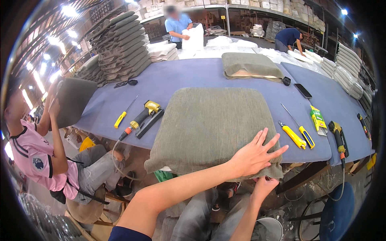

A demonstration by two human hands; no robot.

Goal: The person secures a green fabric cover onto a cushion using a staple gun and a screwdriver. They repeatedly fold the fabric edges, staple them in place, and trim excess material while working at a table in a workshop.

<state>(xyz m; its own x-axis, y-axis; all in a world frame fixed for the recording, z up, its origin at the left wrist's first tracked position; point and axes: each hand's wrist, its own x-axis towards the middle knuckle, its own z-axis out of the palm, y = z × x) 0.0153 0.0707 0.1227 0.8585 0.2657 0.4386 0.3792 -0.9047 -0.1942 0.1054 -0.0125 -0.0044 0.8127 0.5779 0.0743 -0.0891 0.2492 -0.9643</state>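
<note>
Pressing L hand (254, 156) flat, fingers (268, 141) spread on cushion (211, 124) corner, R hand (263, 186) under desk (177, 76) edge, its fingers hidden, can't tell grip.

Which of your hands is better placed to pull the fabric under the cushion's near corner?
The right hand: it sits below that corner of the cushion, while the left hand lies flat on top.

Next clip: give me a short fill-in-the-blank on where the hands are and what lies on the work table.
1. The left hand lies flat on the grey-green ____.
2. The right hand is at the cushion's near-right corner, ____ its edge.
3. The table is covered in ____ fabric.
4. Two screwdrivers right of the cushion have ____ handles.

Missing words: cushion; below; blue; yellow
</note>
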